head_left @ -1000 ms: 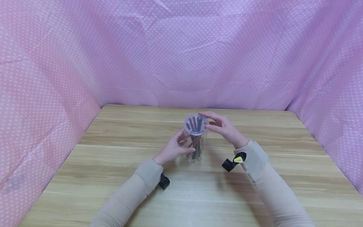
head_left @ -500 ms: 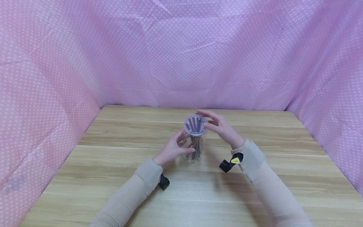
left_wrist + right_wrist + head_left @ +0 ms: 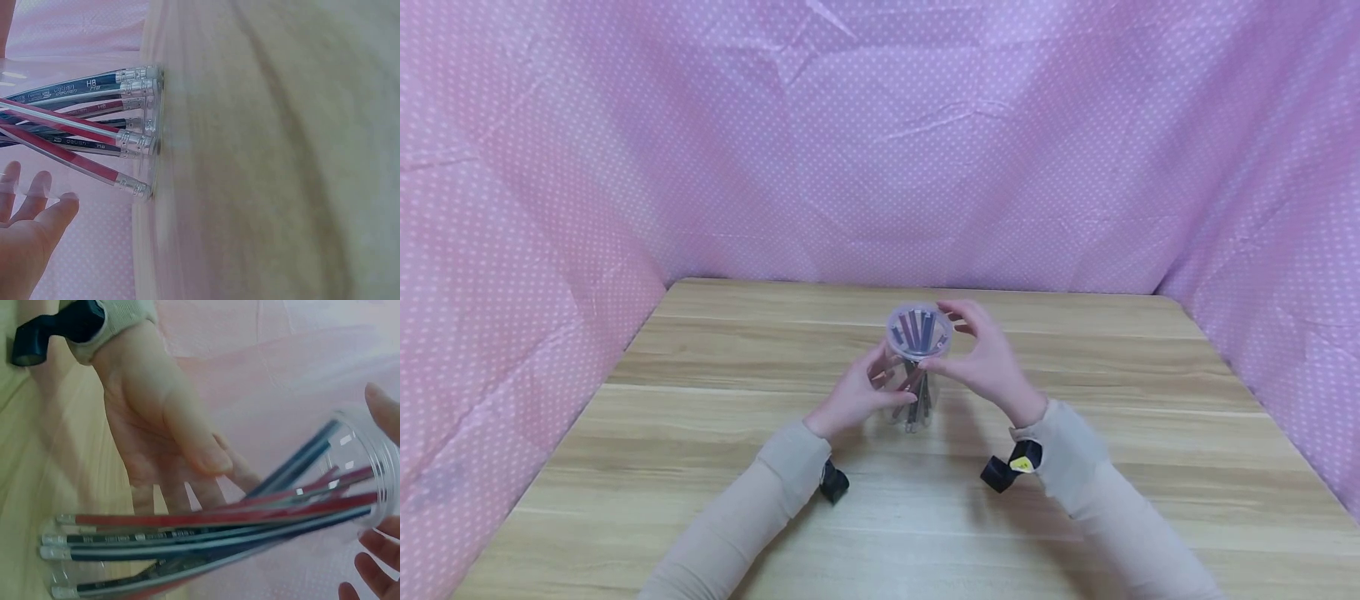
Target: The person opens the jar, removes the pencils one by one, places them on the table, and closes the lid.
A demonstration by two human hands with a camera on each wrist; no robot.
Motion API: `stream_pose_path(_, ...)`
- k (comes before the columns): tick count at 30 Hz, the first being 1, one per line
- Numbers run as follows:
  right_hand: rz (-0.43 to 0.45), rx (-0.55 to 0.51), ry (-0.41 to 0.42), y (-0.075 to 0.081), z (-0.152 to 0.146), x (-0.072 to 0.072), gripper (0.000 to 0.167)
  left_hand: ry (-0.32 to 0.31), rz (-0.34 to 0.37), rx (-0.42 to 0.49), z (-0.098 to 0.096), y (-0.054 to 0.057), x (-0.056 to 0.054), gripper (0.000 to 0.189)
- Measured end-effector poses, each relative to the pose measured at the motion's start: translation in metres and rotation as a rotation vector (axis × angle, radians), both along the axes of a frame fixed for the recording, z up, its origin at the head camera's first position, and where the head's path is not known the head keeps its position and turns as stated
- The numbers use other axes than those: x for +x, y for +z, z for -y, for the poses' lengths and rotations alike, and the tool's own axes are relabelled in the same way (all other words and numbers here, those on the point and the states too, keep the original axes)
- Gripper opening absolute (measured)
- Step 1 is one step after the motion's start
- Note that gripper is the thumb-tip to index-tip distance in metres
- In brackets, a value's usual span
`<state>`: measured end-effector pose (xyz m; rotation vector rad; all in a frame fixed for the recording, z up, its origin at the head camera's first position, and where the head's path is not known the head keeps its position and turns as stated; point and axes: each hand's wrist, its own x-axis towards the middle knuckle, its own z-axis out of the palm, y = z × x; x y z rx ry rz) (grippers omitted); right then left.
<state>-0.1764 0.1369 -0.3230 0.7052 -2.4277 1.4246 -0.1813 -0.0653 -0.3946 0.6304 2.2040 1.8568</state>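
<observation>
A clear plastic jar [image 3: 934,392] stands upright on the wooden table, with a round clear lid [image 3: 917,356] on top. Inside lean several red and dark pencils [image 3: 87,134], their eraser ends at the bottom; "HB" shows on some. My left hand [image 3: 855,393] holds the jar's body from the left, thumb across the near side and fingers behind. At the lid's rim is my right hand [image 3: 988,358], thumb on the near edge and fingers curled round the far right edge. The right wrist view shows fingertips [image 3: 375,569] beside the lid end.
The table [image 3: 737,333] has a light wood grain. Pink dotted cloth [image 3: 880,167] hangs behind it and along both sides. A black wrist camera [image 3: 833,482] sits on the left cuff, and another black camera [image 3: 1000,473] on the right.
My right hand first shifted slightly left along the lid, then turned, its thumb coming round to the near edge and its wrist lower. The left hand and jar have stayed put.
</observation>
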Motion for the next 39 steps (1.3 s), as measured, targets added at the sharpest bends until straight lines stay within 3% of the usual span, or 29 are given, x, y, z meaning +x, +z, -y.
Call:
stream_pose_path(6, -0.036, 0.028, -0.052, 0.000, 0.006, 0.004, 0.077, 0.006, -0.003, 0.002, 0.000, 0.000, 0.001, 0.083)
stream_pose_path(10, -0.044, 0.024, -0.036, 0.000, 0.006, 0.003, 0.073, 0.013, -0.004, -0.007, 0.000, 0.001, 0.002, 0.084)
stream_pose_path(22, 0.045, -0.068, 0.245, -0.002, -0.009, -0.017, 0.069, 0.008, -0.006, -0.002, -0.001, -0.001, 0.002, 0.088)
stream_pose_path(27, 0.070, -0.096, 0.318, 0.003, -0.012, -0.022, 0.069, 0.005, 0.012, 0.007, 0.000, -0.002, 0.002, 0.089)
stream_pose_path(32, 0.077, -0.126, 0.337, 0.010, -0.014, -0.022, 0.070, 0.008, 0.023, 0.012, 0.000, -0.002, 0.002, 0.089)
stream_pose_path(39, 0.063, -0.143, 0.282, 0.015, -0.033, -0.018, 0.069, 0.017, 0.050, 0.003, -0.001, -0.001, 0.002, 0.090)
